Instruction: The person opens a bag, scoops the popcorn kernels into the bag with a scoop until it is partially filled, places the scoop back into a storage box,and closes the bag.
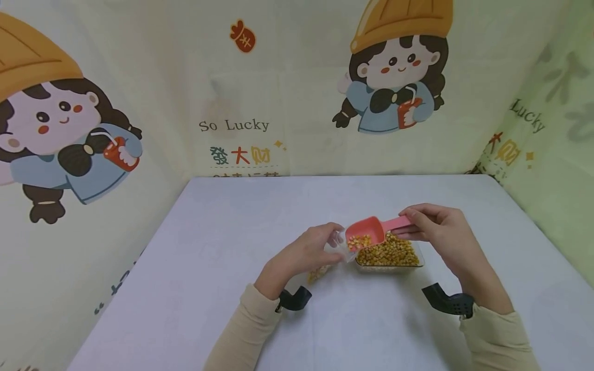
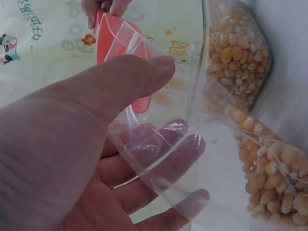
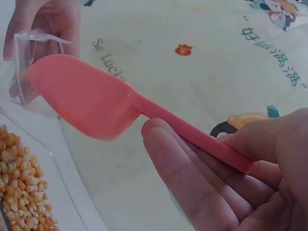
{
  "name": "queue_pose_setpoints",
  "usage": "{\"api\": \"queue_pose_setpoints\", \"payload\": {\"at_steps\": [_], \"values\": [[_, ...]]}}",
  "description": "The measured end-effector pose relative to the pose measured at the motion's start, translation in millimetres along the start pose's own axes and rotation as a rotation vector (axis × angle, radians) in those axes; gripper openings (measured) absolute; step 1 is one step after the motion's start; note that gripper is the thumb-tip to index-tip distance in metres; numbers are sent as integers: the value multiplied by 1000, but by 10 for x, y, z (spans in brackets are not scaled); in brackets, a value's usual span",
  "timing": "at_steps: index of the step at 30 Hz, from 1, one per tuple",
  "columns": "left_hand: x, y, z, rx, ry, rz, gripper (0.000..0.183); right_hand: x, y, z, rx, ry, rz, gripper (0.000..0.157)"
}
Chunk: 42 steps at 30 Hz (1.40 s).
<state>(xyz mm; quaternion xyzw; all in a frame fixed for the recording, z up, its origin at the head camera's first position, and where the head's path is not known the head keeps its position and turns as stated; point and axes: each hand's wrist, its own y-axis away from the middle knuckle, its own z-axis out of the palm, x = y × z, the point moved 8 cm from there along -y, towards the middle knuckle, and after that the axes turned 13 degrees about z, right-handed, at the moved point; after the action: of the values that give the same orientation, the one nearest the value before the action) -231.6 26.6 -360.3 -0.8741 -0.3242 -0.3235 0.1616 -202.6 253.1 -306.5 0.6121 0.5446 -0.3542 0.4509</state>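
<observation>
My right hand [image 1: 441, 226] pinches the handle of a pink scoop [image 3: 91, 96] between thumb and fingers. Corn kernels [image 1: 359, 241] lie in the scoop's bowl, and its tip is at the mouth of a clear plastic bag [image 2: 163, 192]. The left hand [image 1: 308, 250] holds that bag by its upper edge, thumb on one side and fingers on the other. More kernels [image 2: 276, 178] fill the bag's lower part. Beneath the scoop stands a clear rectangular container [image 1: 390, 268] with corn kernels [image 3: 24, 187] in it.
A white table [image 1: 209, 247] carries the container and the bag. Behind it and at the sides hangs a pale printed cloth [image 1: 301, 103] with cartoon figures and lettering. Dark wrist mounts [image 1: 447, 300] sit on both forearms.
</observation>
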Motion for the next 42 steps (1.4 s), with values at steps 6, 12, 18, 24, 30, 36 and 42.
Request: {"api": "queue_pose_setpoints", "payload": {"at_steps": [6, 12, 18, 24, 30, 36, 42], "values": [[15, 11, -8, 8, -12, 10, 59, -14, 6, 22, 12, 41, 15, 46], [21, 6, -11, 12, -19, 30, 59, -39, 24, 19, 17, 57, -5, 46], [21, 18, -5, 14, -12, 38, 57, -49, 27, 31, 5, 36, -20, 46], [30, 18, -4, 14, -4, 43, 57, -51, 37, -10, 27, 58, -16, 45], [31, 11, -15, 15, -9, 45, 58, -53, 39, -57, 36, 69, -24, 45], [29, 13, -16, 9, -13, 37, 60, -24, 50, -126, 45, 41, -6, 46], [42, 24, -21, 12, -20, 39, 60, 42, 83, -269, 99, -12, 51, 51]]}}
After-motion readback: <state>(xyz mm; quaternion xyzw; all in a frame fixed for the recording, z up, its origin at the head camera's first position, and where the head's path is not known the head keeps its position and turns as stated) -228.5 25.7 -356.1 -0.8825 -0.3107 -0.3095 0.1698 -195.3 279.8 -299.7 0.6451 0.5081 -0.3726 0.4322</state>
